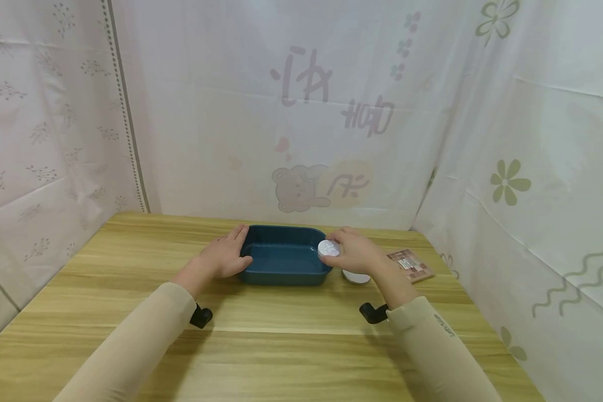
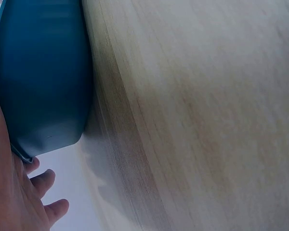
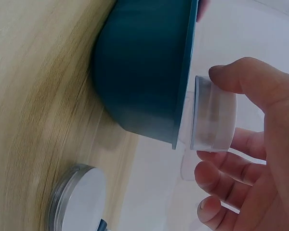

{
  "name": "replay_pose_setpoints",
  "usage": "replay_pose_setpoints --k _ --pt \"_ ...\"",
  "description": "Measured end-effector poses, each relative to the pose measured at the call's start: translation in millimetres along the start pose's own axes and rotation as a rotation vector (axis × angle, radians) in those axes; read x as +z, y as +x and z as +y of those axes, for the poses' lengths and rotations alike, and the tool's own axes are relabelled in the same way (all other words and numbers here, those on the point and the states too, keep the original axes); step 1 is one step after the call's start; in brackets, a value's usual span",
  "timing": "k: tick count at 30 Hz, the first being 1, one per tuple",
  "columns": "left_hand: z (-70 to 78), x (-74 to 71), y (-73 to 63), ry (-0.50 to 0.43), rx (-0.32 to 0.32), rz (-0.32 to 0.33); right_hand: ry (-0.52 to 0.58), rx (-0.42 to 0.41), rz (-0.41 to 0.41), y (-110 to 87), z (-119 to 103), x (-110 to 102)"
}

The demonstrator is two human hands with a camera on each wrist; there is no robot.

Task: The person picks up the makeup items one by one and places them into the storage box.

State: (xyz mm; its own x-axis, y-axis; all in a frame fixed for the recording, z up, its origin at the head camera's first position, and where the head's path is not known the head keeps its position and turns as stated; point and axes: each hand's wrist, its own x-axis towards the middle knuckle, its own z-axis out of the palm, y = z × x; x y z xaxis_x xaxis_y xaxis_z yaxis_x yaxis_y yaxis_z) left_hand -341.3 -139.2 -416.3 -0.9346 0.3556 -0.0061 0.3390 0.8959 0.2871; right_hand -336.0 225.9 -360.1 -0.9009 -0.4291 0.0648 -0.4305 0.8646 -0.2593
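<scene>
A dark blue rectangular basin (image 1: 281, 278) stands on the wooden table. My left hand (image 1: 225, 255) rests at its left end, thumb over the rim and straight fingers toward the far corner; in the left wrist view several fingertips (image 2: 44, 182) extend past the basin's edge. Between thumb and fingers, my right hand (image 1: 355, 250) pinches a small round clear-and-white container (image 3: 214, 114), raised beside the basin's right rim. Its white patterned face (image 1: 328, 249) is turned up toward the head camera. Below that hand, a second round container (image 3: 84, 202) with a white top sits on the table.
A flat square item (image 1: 411, 266) with a brown mosaic pattern lies to the right of the second container. Printed white curtains (image 1: 221, 111) enclose the table at the back and both sides. Black wrist mounts (image 1: 201, 316) jut from under the sleeves.
</scene>
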Motion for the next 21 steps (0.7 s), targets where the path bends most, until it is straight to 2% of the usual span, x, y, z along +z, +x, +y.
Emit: replay_pose_setpoints --k 21 --pt "-2.0 1.8 1.3 0.006 0.003 0.0 -0.027 0.021 -0.028 13.6 -12.3 8.7"
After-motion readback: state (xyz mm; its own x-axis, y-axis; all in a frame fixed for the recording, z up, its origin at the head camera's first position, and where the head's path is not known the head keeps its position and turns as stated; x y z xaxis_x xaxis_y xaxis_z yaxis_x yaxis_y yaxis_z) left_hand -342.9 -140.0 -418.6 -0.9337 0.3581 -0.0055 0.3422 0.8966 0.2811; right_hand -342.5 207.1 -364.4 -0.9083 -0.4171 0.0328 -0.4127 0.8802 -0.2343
